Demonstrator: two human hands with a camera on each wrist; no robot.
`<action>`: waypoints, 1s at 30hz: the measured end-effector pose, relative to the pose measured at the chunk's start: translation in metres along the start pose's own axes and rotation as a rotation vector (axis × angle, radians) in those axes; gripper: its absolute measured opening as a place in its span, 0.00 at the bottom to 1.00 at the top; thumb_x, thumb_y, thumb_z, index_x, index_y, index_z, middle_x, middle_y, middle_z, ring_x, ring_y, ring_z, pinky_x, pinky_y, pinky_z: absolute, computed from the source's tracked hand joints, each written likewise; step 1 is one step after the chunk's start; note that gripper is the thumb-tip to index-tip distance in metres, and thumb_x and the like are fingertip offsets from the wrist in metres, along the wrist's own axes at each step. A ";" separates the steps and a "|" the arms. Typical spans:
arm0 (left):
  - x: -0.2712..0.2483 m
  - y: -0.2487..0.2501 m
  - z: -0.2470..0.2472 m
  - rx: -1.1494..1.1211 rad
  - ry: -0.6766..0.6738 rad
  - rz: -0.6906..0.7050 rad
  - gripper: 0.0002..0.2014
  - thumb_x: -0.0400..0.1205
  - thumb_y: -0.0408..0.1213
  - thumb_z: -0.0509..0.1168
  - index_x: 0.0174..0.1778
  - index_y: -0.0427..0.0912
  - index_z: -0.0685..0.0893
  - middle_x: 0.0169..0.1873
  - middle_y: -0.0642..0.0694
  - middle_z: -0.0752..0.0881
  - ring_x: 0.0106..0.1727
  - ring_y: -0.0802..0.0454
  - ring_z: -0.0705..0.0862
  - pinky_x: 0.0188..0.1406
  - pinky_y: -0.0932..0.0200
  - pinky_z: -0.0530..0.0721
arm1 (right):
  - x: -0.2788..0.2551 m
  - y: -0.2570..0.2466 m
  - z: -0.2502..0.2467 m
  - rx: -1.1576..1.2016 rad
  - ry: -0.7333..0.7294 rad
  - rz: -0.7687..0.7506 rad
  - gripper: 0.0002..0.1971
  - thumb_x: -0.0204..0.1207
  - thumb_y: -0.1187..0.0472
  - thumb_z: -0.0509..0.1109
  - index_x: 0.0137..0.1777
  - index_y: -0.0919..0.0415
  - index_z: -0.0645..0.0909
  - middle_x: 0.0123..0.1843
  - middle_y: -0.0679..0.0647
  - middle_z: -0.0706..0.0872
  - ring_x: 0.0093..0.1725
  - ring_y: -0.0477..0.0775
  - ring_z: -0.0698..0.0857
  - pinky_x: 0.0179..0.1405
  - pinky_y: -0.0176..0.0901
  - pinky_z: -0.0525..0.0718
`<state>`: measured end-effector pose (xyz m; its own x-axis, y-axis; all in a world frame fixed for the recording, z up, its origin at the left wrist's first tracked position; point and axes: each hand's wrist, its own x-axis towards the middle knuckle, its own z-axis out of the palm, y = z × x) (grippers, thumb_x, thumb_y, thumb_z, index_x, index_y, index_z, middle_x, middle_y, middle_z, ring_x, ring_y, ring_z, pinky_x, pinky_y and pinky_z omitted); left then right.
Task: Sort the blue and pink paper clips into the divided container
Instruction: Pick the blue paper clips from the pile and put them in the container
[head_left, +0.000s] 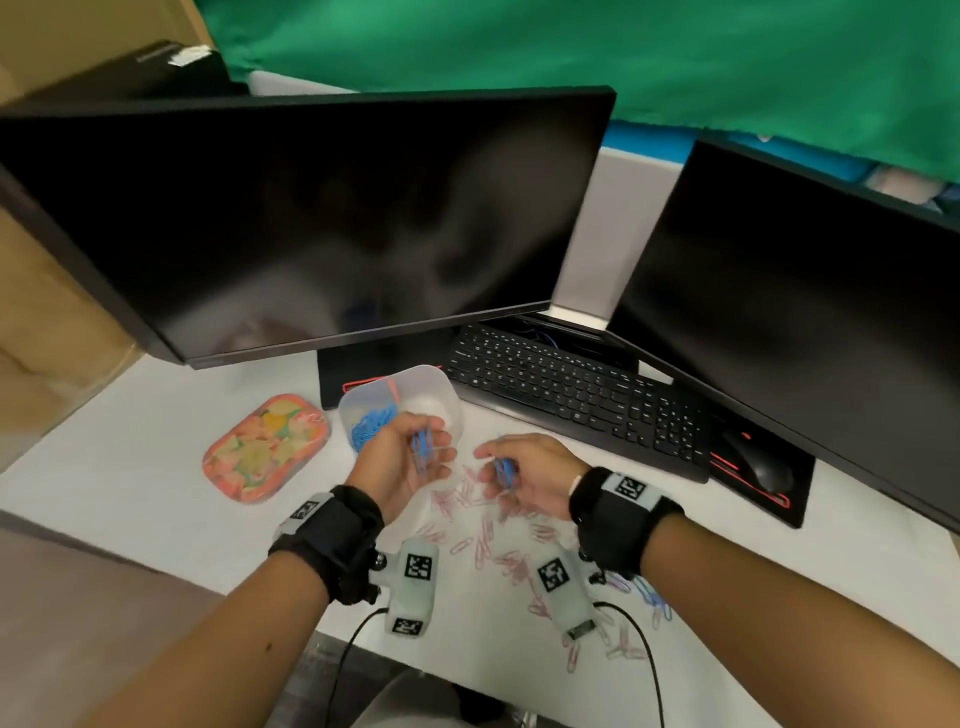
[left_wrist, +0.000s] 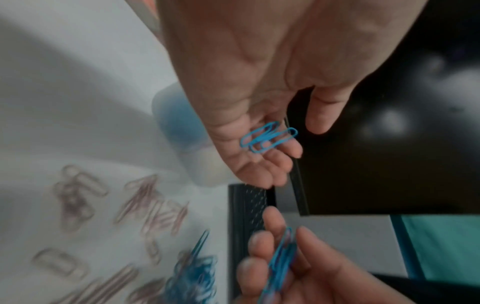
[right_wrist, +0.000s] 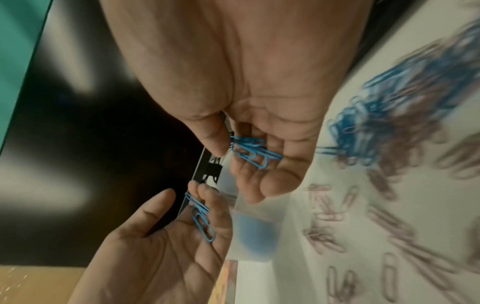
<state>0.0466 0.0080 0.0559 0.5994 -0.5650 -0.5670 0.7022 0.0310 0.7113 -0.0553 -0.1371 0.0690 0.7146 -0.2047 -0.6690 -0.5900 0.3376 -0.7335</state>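
Note:
My left hand (head_left: 428, 447) hovers palm-up just in front of the clear divided container (head_left: 431, 374), and a few blue paper clips (left_wrist: 267, 137) lie on its loosely bent fingers, thumb apart. My right hand (head_left: 498, 467) is close beside it; its thumb pinches a small bunch of blue clips (right_wrist: 252, 150) against the fingers. The container's left compartment holds several blue clips (head_left: 369, 423). Pink clips (head_left: 493, 525) are scattered over the white desk beneath both hands. A loose heap of blue clips (head_left: 652, 597) lies under my right wrist.
A floral orange lid (head_left: 267, 447) lies left of the container. A black keyboard (head_left: 571, 395) and a mouse (head_left: 758, 462) on a black mat sit to the right. Two dark monitors (head_left: 311, 223) stand behind. The desk's front edge (head_left: 467, 670) runs just below my wrists.

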 end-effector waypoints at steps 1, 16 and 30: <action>0.002 0.008 -0.005 -0.006 0.033 0.027 0.09 0.83 0.37 0.55 0.42 0.41 0.79 0.33 0.45 0.80 0.32 0.50 0.81 0.31 0.58 0.80 | 0.005 -0.009 0.010 -0.016 0.004 -0.012 0.08 0.79 0.64 0.66 0.55 0.68 0.80 0.36 0.60 0.82 0.31 0.57 0.83 0.28 0.45 0.79; 0.028 0.048 -0.030 0.206 0.429 0.099 0.08 0.85 0.47 0.60 0.56 0.51 0.76 0.57 0.45 0.77 0.61 0.46 0.76 0.56 0.50 0.78 | 0.072 -0.065 0.093 -0.145 0.054 -0.025 0.08 0.81 0.67 0.58 0.46 0.60 0.78 0.34 0.56 0.76 0.32 0.52 0.75 0.35 0.43 0.78; 0.036 -0.013 0.031 1.121 -0.052 0.409 0.11 0.77 0.31 0.65 0.34 0.52 0.84 0.33 0.56 0.86 0.36 0.55 0.83 0.40 0.67 0.79 | 0.000 0.020 -0.075 -0.369 0.393 -0.080 0.10 0.82 0.66 0.59 0.51 0.60 0.83 0.41 0.57 0.86 0.40 0.55 0.85 0.45 0.48 0.85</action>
<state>0.0468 -0.0384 0.0395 0.6658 -0.7144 -0.2153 -0.2792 -0.5061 0.8160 -0.0958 -0.1987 0.0454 0.6103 -0.5681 -0.5521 -0.6828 -0.0239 -0.7302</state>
